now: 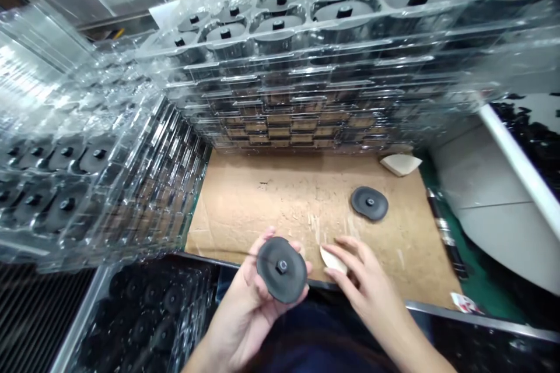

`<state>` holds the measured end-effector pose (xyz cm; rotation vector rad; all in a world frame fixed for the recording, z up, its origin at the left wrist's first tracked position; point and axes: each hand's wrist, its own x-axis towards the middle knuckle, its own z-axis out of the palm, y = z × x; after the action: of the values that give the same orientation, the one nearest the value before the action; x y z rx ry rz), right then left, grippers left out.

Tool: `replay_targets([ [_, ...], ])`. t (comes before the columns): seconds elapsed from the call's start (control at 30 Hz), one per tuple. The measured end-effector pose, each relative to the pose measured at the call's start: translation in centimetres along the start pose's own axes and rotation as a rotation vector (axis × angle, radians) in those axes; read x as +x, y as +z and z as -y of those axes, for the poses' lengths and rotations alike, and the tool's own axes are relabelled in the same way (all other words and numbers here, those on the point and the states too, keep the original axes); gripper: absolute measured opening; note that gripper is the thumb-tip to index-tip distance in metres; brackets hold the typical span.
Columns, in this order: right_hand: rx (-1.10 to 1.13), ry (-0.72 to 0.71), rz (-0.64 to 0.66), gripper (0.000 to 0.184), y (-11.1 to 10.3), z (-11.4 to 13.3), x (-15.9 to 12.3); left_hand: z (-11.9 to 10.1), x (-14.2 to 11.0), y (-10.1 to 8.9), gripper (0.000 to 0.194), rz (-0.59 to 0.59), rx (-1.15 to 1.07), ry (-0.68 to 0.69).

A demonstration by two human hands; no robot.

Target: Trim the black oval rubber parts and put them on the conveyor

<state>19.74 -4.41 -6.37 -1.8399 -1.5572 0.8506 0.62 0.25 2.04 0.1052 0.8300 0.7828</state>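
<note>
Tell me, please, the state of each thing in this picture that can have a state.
Held black disc, gripped by left hand, centre stud facing up.
Second black disc, lying flat on the cardboard, stud up.
Pale wedge, at the fingers of right hand, grip unclear.
Second pale wedge, lying on the cardboard.
Clear plastic trays, stacked high, discs in their pockets.
Cardboard sheet, scuffed and flecked.

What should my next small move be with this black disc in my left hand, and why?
Probably bring the pale pad under your right hand to the black disc in your left hand, since those fingers touch the pad and the disc sits stud-up in your grip.
</note>
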Motion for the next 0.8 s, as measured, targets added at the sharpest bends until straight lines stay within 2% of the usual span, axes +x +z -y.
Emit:
replay_targets([
  [0.1, -0.09, 0.01, -0.019, 0.039, 0.4, -0.8, -1.1, 0.2, 0.5, -0.5, 0.057, -0.043, 0.007, 0.034],
  [0.23, -0.128, 0.021, -0.039, 0.033, 0.1, -1.4, -1.0, 0.3, 0.9, -0.8, 0.057, -0.032, -0.008, 0.045],
  [0.33, -0.099, 0.022, -0.029, 0.029, -0.9, -1.1, 0.0, 0.3, 0.8, -0.7, 0.05, -0.021, -0.015, 0.05],
  [0.47, 0.012, -0.031, -0.01, 0.024, -3.2, 2.6, 1.3, 0.4, 0.4, -0.3, 0.045, -0.041, -0.012, 0.037],
  [0.57, 0.14, -0.259, 0.017, 0.018, -4.1, 6.6, 1.8, 0.7, 0.2, -0.4, 0.049, -0.068, -0.003, 0.039],
  [0.63, 0.155, -0.395, 0.085, 0.02, -4.2, 8.4, 2.1, 0.9, 0.1, -0.6, 0.049, -0.078, 0.01, 0.049],
  [0.73, 0.126, -0.407, 0.216, 0.019, -3.9, 9.2, 2.2, 1.0, 0.1, -0.9, 0.048, -0.054, 0.013, 0.067],
  [0.8, 0.079, -0.387, 0.186, 0.02, -3.6, 9.1, 2.0, 0.9, 0.1, -1.0, 0.052, -0.076, 0.01, 0.097],
])
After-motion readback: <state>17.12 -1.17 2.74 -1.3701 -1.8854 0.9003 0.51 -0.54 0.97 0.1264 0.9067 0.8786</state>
